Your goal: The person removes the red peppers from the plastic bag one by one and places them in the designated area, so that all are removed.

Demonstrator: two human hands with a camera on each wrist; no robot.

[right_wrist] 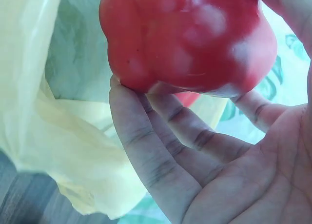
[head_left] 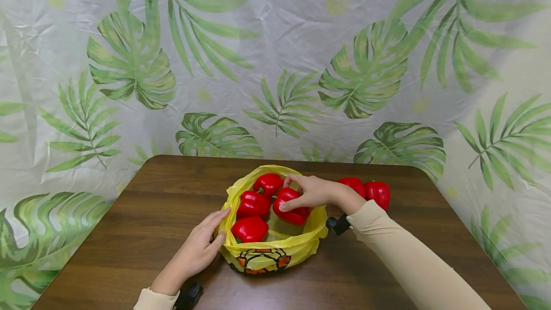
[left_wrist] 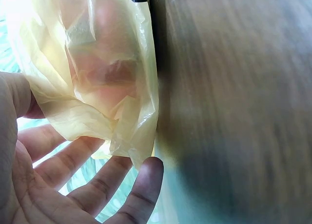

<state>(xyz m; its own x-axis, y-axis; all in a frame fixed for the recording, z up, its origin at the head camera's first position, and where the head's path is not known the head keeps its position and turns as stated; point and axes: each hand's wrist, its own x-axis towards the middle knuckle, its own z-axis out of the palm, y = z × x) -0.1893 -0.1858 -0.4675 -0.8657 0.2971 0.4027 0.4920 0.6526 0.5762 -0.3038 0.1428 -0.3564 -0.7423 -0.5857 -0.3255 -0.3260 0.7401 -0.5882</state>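
A yellow plastic bag (head_left: 297, 243) with an orange and black print stands with its mouth wide on the table. Three red bell peppers lie inside: one at the back (head_left: 269, 184), one in the middle (head_left: 253, 204), one at the front (head_left: 250, 229). My right hand (head_left: 312, 191) holds another bell pepper (head_left: 292, 207) over the right part of the bag, thumb on one side and fingers on the other; the right wrist view shows this pepper (right_wrist: 185, 43) close up. At the bag's left side, my left hand (head_left: 200, 243) rests against the plastic with extended fingers (left_wrist: 97, 185).
Two more red bell peppers, one (head_left: 353, 184) partly behind my right forearm and one (head_left: 378, 195) beside it, lie on the brown wooden table (head_left: 163, 195) to the right of the bag. A leaf-patterned cloth (head_left: 284, 51) hangs behind the table's far edge.
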